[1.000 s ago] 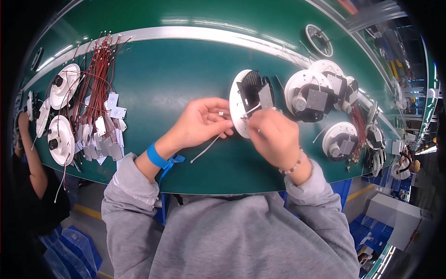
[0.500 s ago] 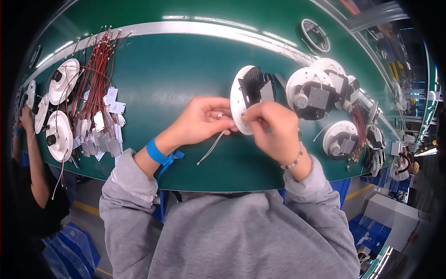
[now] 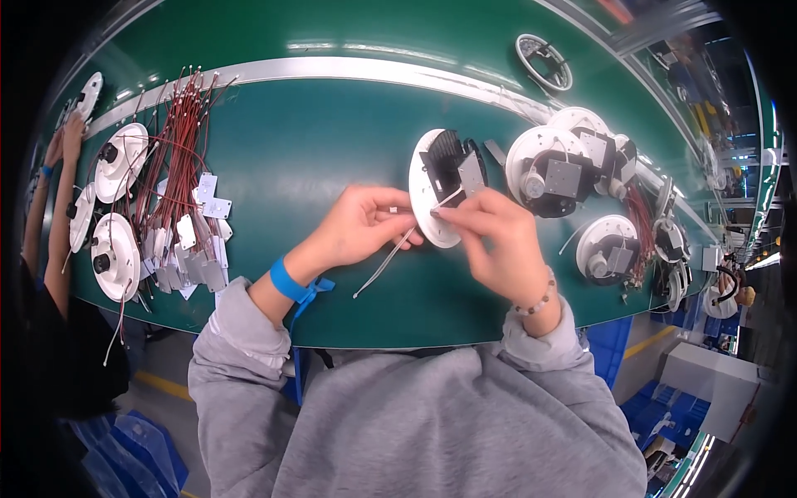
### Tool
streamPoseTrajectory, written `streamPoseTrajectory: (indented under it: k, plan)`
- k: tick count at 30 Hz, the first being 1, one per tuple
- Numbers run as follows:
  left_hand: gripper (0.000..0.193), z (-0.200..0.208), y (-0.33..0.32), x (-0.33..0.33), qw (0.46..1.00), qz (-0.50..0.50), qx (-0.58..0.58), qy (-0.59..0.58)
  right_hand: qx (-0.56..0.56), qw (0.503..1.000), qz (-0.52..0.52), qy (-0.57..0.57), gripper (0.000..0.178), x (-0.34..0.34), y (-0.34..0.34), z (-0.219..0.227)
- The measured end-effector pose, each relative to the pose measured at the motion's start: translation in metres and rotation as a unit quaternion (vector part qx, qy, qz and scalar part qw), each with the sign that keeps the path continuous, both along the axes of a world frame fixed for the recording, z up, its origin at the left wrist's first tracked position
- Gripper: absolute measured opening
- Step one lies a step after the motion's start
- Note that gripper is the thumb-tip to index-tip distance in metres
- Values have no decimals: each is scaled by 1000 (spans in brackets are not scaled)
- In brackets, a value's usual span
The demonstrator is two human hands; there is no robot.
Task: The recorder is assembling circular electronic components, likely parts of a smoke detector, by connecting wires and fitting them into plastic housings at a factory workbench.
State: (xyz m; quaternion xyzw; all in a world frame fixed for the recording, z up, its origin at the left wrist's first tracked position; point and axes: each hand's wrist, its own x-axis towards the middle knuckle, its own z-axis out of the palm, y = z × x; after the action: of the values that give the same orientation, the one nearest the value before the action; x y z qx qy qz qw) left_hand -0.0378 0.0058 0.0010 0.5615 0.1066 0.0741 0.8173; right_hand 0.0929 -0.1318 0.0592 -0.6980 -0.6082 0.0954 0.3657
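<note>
A round white lamp base [image 3: 422, 178] stands on edge between my hands, with a black ribbed housing [image 3: 444, 158] and a grey metal plate [image 3: 472, 173] on its right face. My left hand [image 3: 359, 228] is closed on a thin white cable [image 3: 383, 270] behind the base's left side. The cable's loose end hangs down to the left, and a small white connector [image 3: 393, 210] shows by the fingers. My right hand [image 3: 502, 245] pinches the cable at the base's right face, where a white length shows beside the housing. The exact fingertip contact is partly hidden.
Similar white assemblies [image 3: 564, 178] stand at the right on the green table [image 3: 324, 133]. To the left lie a bundle of red-brown wires [image 3: 178, 133] with grey metal plates [image 3: 212, 195] and several white bases [image 3: 116, 257]. Another person's hands [image 3: 70, 137] work at the far left.
A white length of cable now shows at the base's right face, beside my right fingers. At the far left, the other person's hands have moved farther up the table with a white part.
</note>
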Motion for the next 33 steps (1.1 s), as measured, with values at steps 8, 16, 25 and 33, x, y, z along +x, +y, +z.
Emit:
streamPoseTrajectory:
  k: [8,16,25,33]
  plan:
    - [20,-3,-1,-4,999,12,33,4,106,978,9,-181,21,-15,11,-11]
    - [13,8,19,5,902,44,423,-68,140,970,113,-166,26,46,62,23]
    - [9,15,54,-80,792,172,585,35,-135,936,305,111,25,51,97,-1]
    - [26,34,59,-116,712,201,623,254,-150,964,159,153,21,76,66,-16]
